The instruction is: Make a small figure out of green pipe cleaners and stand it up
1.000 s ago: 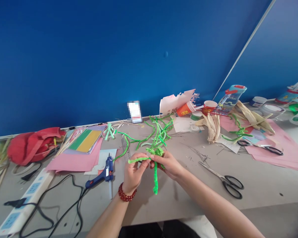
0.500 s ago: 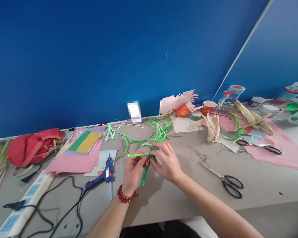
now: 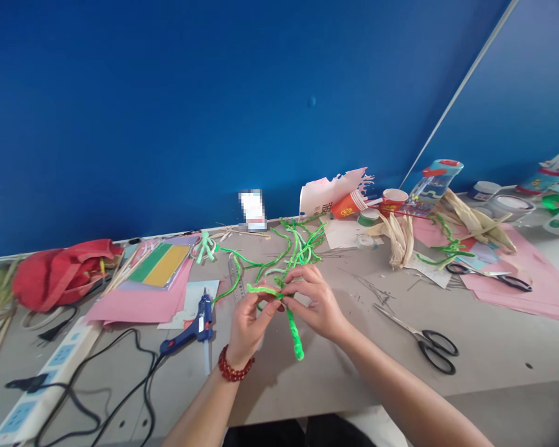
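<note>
My left hand [image 3: 248, 323] and my right hand [image 3: 314, 304] meet above the grey table [image 3: 354, 366], both pinched on one bright green pipe cleaner [image 3: 292, 329]. One fuzzy arm of it sticks out to the left over my left fingers; another hangs down between my hands toward the table. A red bead bracelet [image 3: 233, 367] circles my left wrist. Just behind my hands lies a loose heap of more green pipe cleaners [image 3: 298, 248].
A blue glue gun [image 3: 190, 329] with its black cord and a power strip [image 3: 51, 379] lie left. Pink and coloured paper sheets [image 3: 153, 279] and a red bag [image 3: 60, 270] sit beyond. Black scissors [image 3: 428, 344] lie right; corn husks [image 3: 398, 239], paper cups [image 3: 354, 203] and jars stand behind.
My hands have kept twisting the green pipe cleaner. Its hanging end swung left and back to the right, and my right hand rose a little over the joint.
</note>
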{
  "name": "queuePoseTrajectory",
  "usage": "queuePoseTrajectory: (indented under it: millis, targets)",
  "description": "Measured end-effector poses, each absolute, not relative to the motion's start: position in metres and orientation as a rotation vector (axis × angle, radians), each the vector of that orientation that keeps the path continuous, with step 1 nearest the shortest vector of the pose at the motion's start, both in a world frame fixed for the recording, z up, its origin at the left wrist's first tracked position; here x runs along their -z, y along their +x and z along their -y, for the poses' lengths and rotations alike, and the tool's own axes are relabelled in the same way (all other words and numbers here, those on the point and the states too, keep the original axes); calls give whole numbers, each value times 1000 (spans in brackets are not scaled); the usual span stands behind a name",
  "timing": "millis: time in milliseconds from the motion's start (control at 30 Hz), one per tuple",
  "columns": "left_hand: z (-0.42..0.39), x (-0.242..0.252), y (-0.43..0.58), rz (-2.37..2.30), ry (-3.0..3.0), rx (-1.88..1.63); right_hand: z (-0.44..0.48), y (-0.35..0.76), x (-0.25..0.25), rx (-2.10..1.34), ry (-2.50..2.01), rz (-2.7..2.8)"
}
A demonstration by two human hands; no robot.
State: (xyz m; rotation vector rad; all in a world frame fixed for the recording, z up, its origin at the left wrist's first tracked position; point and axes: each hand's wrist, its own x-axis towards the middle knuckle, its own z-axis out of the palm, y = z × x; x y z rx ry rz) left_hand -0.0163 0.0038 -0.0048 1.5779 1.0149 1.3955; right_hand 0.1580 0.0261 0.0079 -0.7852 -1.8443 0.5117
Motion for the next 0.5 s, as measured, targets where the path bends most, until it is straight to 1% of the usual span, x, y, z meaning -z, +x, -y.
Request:
queuePoseTrajectory:
  millis: [133,267,500]
  targets:
    - [-3,5,-16,-917,1427,-1398,-28,162,-8,-710,-749,1829]
    - [-5,8,-19,-896,1342,-1382,-32,164,-6,-829,-713,1815]
    - [-10,-9,-30,-995,1634,-1083,-35,171,-9,-892,-655,1842]
